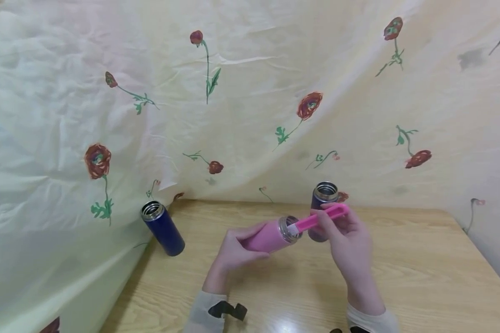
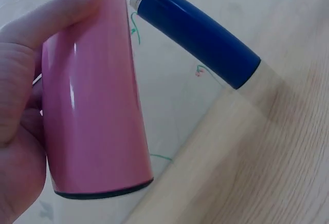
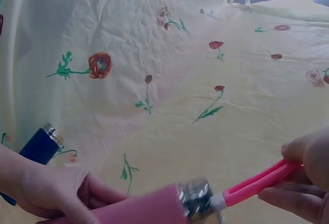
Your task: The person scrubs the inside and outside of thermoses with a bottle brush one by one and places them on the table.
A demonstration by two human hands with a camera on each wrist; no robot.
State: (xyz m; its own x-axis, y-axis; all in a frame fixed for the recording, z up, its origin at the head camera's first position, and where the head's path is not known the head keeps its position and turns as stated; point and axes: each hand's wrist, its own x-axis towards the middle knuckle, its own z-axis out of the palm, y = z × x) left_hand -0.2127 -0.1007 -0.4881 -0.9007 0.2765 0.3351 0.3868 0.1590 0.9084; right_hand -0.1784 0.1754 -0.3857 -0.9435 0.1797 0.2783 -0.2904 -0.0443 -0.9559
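Note:
My left hand (image 1: pixel 235 249) grips a pink bottle (image 1: pixel 266 239) around its body, tilted with its metal mouth toward the right. Thumb and fingers wrap the pink bottle (image 2: pixel 97 100) in the left wrist view, where its dark base faces down. With my right hand (image 1: pixel 352 243) I pinch the pink handle of a bottle brush (image 1: pixel 322 218). The brush's white end sits in the mouth of the bottle, and its bristles are hidden inside. In the right wrist view the looped brush handle (image 3: pixel 262 183) runs between thumb and fingers.
A blue bottle (image 1: pixel 163 229), lidless, stands at the table's left edge. Behind the brush a second dark blue bottle (image 1: pixel 318 199), also lidless, stands partly hidden by my right hand. A flowered cloth (image 1: pixel 250 115) hangs behind and left of the wooden table (image 1: pixel 421 259).

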